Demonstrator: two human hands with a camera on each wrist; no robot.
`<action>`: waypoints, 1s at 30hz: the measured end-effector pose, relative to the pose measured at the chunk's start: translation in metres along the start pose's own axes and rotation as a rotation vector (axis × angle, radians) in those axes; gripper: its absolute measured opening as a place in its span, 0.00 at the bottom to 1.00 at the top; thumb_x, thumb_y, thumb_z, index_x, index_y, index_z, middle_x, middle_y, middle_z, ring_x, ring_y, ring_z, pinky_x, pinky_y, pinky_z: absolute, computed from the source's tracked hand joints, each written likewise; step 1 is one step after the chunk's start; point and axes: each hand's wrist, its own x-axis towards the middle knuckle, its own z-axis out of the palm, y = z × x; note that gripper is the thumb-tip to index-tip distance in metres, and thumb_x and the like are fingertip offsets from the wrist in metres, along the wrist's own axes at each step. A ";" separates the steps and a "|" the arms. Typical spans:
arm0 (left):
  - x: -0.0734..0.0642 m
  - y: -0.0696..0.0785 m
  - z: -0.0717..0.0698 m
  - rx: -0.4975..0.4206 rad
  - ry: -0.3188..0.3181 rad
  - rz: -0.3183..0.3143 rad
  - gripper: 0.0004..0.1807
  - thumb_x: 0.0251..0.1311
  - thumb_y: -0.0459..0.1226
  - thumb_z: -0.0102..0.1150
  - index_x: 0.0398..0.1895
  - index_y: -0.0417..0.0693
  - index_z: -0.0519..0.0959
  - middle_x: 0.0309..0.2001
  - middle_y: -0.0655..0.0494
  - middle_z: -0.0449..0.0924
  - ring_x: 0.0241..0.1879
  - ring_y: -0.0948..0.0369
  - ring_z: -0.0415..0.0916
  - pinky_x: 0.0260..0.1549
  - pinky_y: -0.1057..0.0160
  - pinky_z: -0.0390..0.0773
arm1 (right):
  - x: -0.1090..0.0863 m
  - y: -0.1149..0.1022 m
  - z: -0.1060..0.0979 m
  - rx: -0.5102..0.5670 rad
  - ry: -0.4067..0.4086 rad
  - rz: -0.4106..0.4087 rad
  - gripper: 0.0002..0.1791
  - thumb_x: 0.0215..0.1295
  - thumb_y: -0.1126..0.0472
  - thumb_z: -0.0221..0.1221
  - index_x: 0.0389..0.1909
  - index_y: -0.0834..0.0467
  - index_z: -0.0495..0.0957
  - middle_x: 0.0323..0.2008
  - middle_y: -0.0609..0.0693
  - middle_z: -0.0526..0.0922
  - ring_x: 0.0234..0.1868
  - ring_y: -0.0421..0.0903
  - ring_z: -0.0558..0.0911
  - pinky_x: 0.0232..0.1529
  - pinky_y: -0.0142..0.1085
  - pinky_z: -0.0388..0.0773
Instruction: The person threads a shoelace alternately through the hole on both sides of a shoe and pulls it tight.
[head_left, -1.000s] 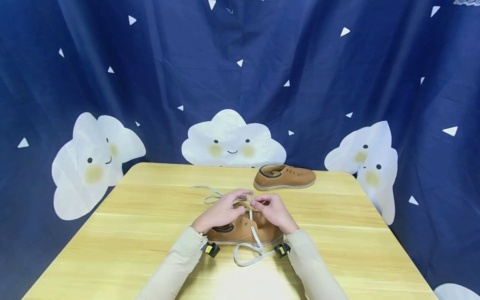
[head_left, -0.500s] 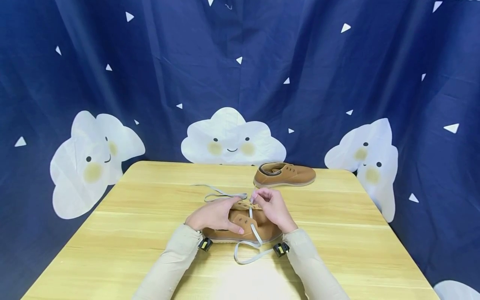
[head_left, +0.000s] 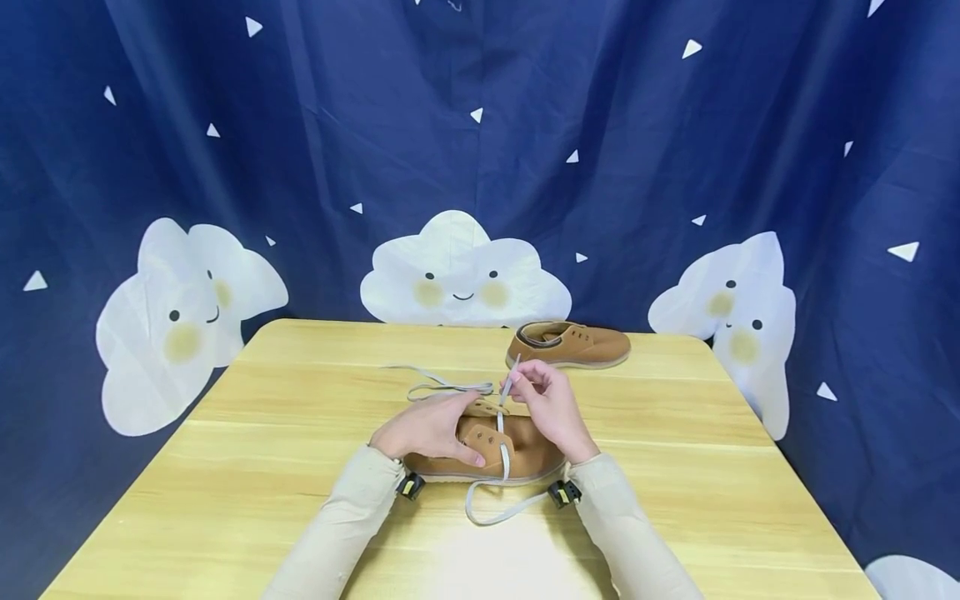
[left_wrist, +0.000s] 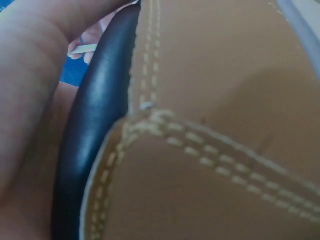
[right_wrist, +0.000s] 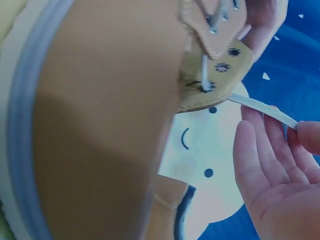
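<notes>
A brown leather lace-up shoe lies sideways in front of me, toe to the right. My left hand grips it around the opening, thumb on the near eyelet flap, fingers over the far side. Dark collar padding shows beside that hand in the left wrist view. Just beyond the shoe, my right hand pinches a flat grey shoelace between thumb and fingers. The lace passes through the front eyelet of the far flap and crosses to the near flap. Its short end sticks up above my fingertips.
A second brown shoe, its eyelets unlaced, stands at the back of the wooden table. Another stretch of grey lace lies loosely coiled behind the left hand. A lace loop trails in front of the shoe. Behind the table hangs a blue curtain.
My left hand has shifted from the far flap to grip the shoe. The right hand has risen slightly, drawing more lace out through the far flap. The near lace loop has straightened somewhat.
</notes>
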 end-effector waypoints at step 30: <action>0.001 -0.001 -0.001 -0.010 0.014 0.035 0.54 0.53 0.58 0.75 0.78 0.44 0.62 0.75 0.47 0.70 0.73 0.48 0.70 0.71 0.49 0.71 | -0.015 -0.060 -0.019 0.160 0.095 -0.324 0.08 0.76 0.68 0.56 0.41 0.70 0.79 0.37 0.60 0.91 0.40 0.42 0.90 0.48 0.34 0.86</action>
